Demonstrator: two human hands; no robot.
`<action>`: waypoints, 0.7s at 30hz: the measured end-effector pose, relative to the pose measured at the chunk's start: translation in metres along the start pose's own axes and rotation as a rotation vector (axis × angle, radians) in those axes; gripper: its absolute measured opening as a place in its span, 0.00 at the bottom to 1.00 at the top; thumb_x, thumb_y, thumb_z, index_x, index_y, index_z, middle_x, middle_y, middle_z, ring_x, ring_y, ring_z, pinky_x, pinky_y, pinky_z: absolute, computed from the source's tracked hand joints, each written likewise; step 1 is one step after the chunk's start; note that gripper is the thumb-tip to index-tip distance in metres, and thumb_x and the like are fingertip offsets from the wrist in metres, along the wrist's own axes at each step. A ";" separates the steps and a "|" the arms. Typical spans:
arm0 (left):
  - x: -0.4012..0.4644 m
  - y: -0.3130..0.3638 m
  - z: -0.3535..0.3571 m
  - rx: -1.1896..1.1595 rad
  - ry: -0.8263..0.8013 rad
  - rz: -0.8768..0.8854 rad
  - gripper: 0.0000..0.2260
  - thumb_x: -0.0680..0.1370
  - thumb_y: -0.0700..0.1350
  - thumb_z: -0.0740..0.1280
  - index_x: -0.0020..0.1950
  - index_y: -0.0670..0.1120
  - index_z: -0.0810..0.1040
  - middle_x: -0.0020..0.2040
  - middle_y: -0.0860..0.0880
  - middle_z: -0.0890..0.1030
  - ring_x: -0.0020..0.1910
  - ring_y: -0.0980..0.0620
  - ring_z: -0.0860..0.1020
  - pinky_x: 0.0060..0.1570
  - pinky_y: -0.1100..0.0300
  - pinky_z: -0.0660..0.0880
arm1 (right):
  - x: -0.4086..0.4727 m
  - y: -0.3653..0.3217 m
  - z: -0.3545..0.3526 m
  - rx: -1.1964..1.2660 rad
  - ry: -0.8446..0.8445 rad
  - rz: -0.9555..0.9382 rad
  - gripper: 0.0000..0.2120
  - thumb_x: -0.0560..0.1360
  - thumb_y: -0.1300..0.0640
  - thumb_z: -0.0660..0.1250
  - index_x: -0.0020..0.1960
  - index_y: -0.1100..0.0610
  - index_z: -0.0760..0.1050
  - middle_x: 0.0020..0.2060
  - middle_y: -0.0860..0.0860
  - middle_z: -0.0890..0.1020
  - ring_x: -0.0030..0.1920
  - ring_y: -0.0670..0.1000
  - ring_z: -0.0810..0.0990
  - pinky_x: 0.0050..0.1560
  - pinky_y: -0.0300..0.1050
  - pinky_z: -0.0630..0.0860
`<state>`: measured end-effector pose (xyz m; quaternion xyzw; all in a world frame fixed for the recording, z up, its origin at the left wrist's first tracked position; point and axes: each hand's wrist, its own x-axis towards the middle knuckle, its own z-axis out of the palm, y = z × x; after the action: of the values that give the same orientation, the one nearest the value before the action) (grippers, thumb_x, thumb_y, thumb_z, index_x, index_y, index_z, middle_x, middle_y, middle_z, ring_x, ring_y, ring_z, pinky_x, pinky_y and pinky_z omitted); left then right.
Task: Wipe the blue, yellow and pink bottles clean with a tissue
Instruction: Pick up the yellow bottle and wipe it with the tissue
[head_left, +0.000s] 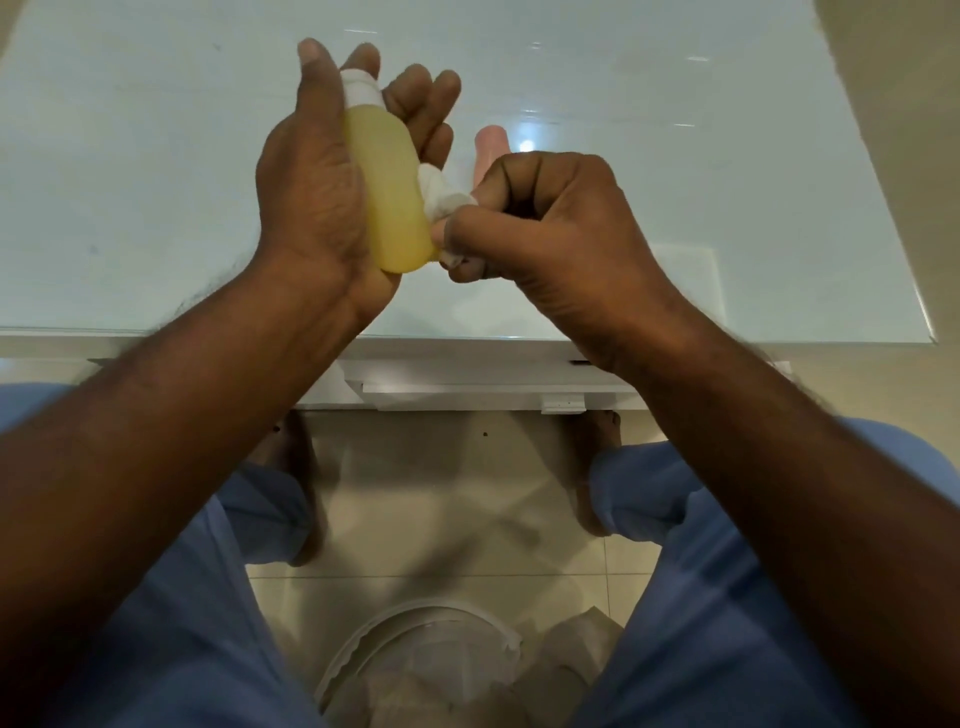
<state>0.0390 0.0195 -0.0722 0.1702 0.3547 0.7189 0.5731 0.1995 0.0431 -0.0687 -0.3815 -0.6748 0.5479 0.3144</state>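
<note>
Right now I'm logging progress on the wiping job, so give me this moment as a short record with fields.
left hand: holds the yellow bottle, white cap pointing away
right hand: pinches the tissue against the yellow bottle's side
pink bottle: on the table, partly hidden behind the right hand
blue bottle: not in view
below the table: white bin on the floor

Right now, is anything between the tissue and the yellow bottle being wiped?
Nothing visible. The right hand pinches the tissue directly against the yellow bottle, which the left hand holds above the table.
</note>
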 end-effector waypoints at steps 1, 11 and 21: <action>0.001 0.000 0.000 -0.041 0.011 -0.005 0.17 0.87 0.54 0.53 0.64 0.44 0.73 0.50 0.43 0.84 0.61 0.41 0.83 0.63 0.49 0.78 | -0.001 0.000 0.000 -0.011 -0.018 -0.008 0.10 0.76 0.63 0.74 0.41 0.70 0.82 0.32 0.54 0.87 0.37 0.57 0.87 0.77 0.78 0.65; -0.011 -0.003 0.022 0.347 -0.021 -0.007 0.16 0.88 0.51 0.53 0.62 0.41 0.75 0.52 0.42 0.85 0.52 0.47 0.86 0.47 0.55 0.82 | 0.005 0.001 -0.004 0.034 0.259 -0.108 0.07 0.78 0.65 0.74 0.47 0.69 0.80 0.43 0.66 0.85 0.44 0.63 0.86 0.51 0.61 0.87; -0.005 0.009 0.014 0.220 0.019 -0.027 0.11 0.86 0.49 0.61 0.59 0.42 0.76 0.50 0.43 0.83 0.59 0.41 0.84 0.62 0.45 0.79 | -0.008 0.003 0.014 -0.371 0.054 -0.361 0.07 0.74 0.61 0.76 0.41 0.62 0.79 0.38 0.53 0.83 0.39 0.55 0.81 0.58 0.68 0.80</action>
<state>0.0438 0.0182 -0.0553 0.2205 0.4394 0.6694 0.5570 0.1918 0.0292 -0.0742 -0.3204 -0.8124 0.3394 0.3494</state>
